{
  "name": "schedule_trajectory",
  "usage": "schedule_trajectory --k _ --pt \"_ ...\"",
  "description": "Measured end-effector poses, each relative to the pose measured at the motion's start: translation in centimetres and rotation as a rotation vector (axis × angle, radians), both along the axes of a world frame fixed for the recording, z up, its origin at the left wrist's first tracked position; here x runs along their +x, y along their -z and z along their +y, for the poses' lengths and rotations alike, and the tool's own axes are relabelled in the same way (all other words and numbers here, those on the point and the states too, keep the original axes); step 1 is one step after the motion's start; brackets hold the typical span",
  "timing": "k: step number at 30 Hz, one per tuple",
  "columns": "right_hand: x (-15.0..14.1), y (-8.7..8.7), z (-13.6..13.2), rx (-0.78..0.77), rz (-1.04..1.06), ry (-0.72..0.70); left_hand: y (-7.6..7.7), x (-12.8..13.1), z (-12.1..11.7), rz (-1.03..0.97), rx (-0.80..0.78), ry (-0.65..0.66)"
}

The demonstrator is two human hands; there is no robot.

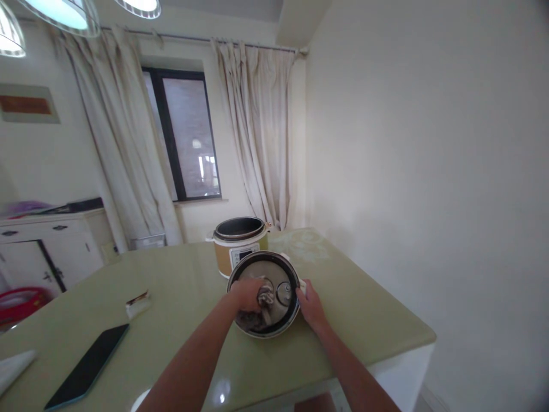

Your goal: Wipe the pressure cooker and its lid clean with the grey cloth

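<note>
A round pressure cooker lid (278, 269) is tilted up with its metal underside and dark sealing ring toward me. My right hand (311, 304) grips its right rim, fingers closed around the edge. Against the inner face, my left hand (249, 294) is closed on a crumpled grey-and-white cloth (266, 295). Part of the cloth lies low on the lid, and the hand hides some of it. Just behind the lid stands the electric pressure cooker (223, 257), uncovered, its dark inner pot showing and its front panel partly covered by the lid.
On the green tabletop (180, 286), a dark flat tablet-like slab (88, 366) lies at the left. A small white packet (138, 304) is beyond it, and a white item (15, 369) sits at the left edge. A wall (429, 171) rises along the right side.
</note>
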State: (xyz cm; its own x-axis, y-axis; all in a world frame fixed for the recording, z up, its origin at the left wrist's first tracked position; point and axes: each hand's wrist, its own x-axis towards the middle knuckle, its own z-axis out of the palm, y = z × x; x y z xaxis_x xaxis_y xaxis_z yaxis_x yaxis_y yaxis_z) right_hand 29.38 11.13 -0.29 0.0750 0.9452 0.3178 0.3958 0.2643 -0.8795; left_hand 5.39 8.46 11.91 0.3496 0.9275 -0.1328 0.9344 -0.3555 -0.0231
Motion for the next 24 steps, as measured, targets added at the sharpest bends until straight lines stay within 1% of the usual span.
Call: schedule_trajectory --k 2,3,6,9,13,16,20,24 --pt "0.0 0.1 0.0 0.005 -0.001 -0.004 0.1 1.5 -0.4 0.065 -0.097 0.062" --pt "0.0 0.1 0.1 0.002 -0.008 -0.002 0.3 2.5 -0.6 0.094 -0.111 0.089" --pt "0.2 0.3 0.2 -0.014 -0.033 0.019 0.9 5.3 -0.7 0.131 -0.047 0.151" --pt "0.4 0.4 0.3 -0.024 -0.031 0.034 1.3 6.8 0.0 0.148 0.000 0.190" --pt "0.6 0.3 0.3 -0.027 -0.011 0.005 1.3 7.0 1.4 0.111 0.027 0.233" --pt "0.6 0.1 0.1 -0.017 -0.011 -0.011 1.2 6.9 2.0 0.096 0.049 0.247" --pt "0.6 -0.1 0.0 -0.014 -0.010 -0.006 1.4 6.8 2.1 0.073 0.101 0.255" --pt "0.5 0.2 0.1 -0.027 -0.003 0.008 2.0 6.5 1.9 -0.016 0.184 0.235"
